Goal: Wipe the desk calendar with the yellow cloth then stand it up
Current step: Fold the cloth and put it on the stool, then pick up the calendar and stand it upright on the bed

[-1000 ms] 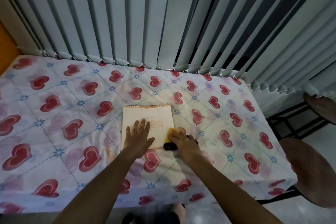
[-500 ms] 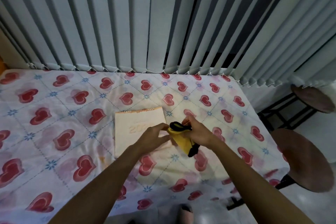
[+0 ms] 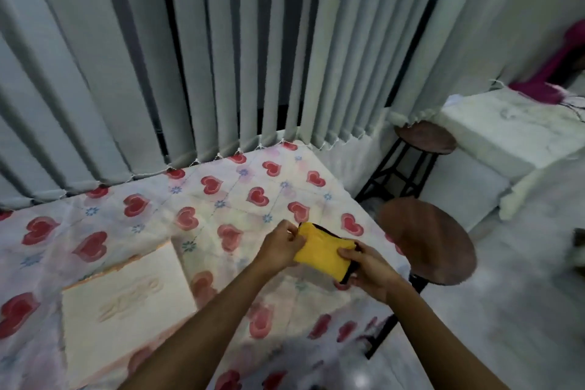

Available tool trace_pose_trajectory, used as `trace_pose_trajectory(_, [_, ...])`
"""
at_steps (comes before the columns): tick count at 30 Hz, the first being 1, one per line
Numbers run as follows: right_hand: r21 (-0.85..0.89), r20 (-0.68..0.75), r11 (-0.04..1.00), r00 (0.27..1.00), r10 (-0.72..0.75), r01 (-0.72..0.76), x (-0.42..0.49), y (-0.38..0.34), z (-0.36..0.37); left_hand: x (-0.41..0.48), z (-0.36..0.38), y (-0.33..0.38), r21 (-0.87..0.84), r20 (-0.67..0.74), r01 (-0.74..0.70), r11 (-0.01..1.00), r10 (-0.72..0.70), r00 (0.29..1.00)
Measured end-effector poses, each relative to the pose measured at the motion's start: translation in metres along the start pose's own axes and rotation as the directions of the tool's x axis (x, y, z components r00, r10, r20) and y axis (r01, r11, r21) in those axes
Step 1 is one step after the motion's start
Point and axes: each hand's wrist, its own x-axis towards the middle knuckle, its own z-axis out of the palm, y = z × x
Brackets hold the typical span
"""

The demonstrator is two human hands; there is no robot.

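**Both hands grip the yellow cloth above the heart-print surface**

The person's left hand (image 3: 281, 247) and right hand (image 3: 367, 266) hold the yellow cloth (image 3: 319, 255) between them, raised a little above the surface (image 3: 221, 199). The left fingers (image 3: 292, 236) are pinched on the cloth's upper corner; the right fingers (image 3: 349, 253) are closed over its opposite end, where a dark edge trim shows beneath the thumb. The cloth is bunched and spans the gap from one hand to the other.

The desk calendar (image 3: 126, 298) lies flat on the surface, well apart from the fingers, below and to the left of the left hand, next to the left forearm. Its pale face is up; the print on it is too blurred to read. Neither hand touches it.

The surface is covered with a white sheet printed with red hearts and small blue flowers. Beyond the fingers hang grey vertical blinds (image 3: 221, 57). To the right of the right hand stands a round brown stool (image 3: 433, 244) on dark legs, close to the edge of the surface, with a second stool (image 3: 425, 136) farther back.
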Motion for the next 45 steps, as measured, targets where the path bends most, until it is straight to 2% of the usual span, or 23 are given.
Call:
trace_pose_trajectory(2, [0.066,-0.084,0.995,0.994,-0.069,0.075,0.005,-0.009,-0.042,0.023,0.037,0.023,-0.031,0.056,-0.004,1.0,0.006,0.998])
trace_pose_trajectory(5, [-0.109,-0.252,0.977,0.945,-0.207,0.184,0.014,-0.019,-0.104,0.06,0.095,0.051,0.051,0.135,-0.089,0.995,0.081,0.988])
trace_pose_trajectory(8, [-0.309,-0.451,0.927,0.825,-0.339,0.212,0.031,-0.023,-0.16,0.101,0.158,0.067,0.159,0.202,-0.155,0.975,0.122,0.972])
trace_pose_trajectory(10, [-0.383,-0.524,0.901,0.756,-0.392,0.202,0.046,-0.023,-0.195,0.126,0.198,0.073,0.206,0.231,-0.15,0.967,0.101,0.968])
trace_pose_trajectory(15, [-0.46,-0.575,0.885,0.737,-0.356,0.069,0.081,-0.014,-0.26,0.181,0.27,0.062,0.395,0.354,-0.188,0.899,0.04,0.935])
trace_pose_trajectory(18, [-0.586,-0.549,0.81,0.745,-0.378,-0.021,0.094,-0.001,-0.281,0.204,0.296,0.05,0.518,0.405,-0.222,0.826,-0.008,0.914])
trace_pose_trajectory(21, [-0.655,-0.524,0.751,0.766,-0.372,-0.083,0.1,0.011,-0.294,0.216,0.313,0.038,0.588,0.5,-0.304,0.75,-0.042,0.865])
trace_pose_trajectory(23, [-0.718,-0.502,0.677,0.792,-0.346,-0.159,0.101,0.02,-0.297,0.215,0.318,0.032,0.71,0.503,-0.352,0.609,-0.09,0.859])
trace_pose_trajectory(25, [-0.808,-0.525,0.469,0.797,-0.299,-0.356,0.1,0.024,-0.298,0.21,0.317,0.031,0.844,0.448,-0.385,0.374,-0.096,0.889])
trace_pose_trajectory(26, [-0.829,-0.533,0.357,0.801,-0.273,-0.431,0.1,0.022,-0.296,0.207,0.315,0.033,0.869,0.437,-0.398,0.294,-0.079,0.896])
trace_pose_trajectory(28, [-0.844,-0.528,0.24,0.823,-0.21,-0.48,0.103,0.01,-0.288,0.205,0.308,0.038,0.879,0.437,-0.414,0.236,-0.049,0.898])
trace_pose_trajectory(30, [-0.873,-0.481,0.195,0.856,-0.191,-0.447,0.11,-0.009,-0.273,0.203,0.293,0.044,0.884,0.372,-0.358,0.302,0.011,0.928])
trace_pose_trajectory(32, [-0.924,-0.377,0.161,0.899,-0.223,-0.348,0.119,-0.03,-0.25,0.201,0.266,0.048,0.871,0.26,-0.263,0.415,0.065,0.963])
trace_pose_trajectory(34, [-0.966,-0.254,0.111,0.928,-0.271,-0.232,0.129,-0.045,-0.219,0.197,0.229,0.047,0.863,0.148,-0.165,0.477,0.074,0.986])
trace_pose_trajectory(37, [-0.997,-0.046,-0.041,0.945,-0.322,-0.063,0.147,-0.061,-0.15,0.176,0.154,0.034,0.892,-0.039,0.02,0.451,0.033,0.999])
trace_pose_trajectory(39, [-0.994,0.074,-0.103,0.943,-0.326,0.042,0.156,-0.07,-0.099,0.155,0.106,0.023,0.895,-0.137,0.122,0.428,0.005,0.991])
trace_pose_trajectory(45, [-0.904,0.424,-0.191,0.867,-0.263,0.384,0.161,-0.078,0.058,0.063,-0.025,-0.013,0.784,-0.465,0.454,0.423,-0.083,0.881])
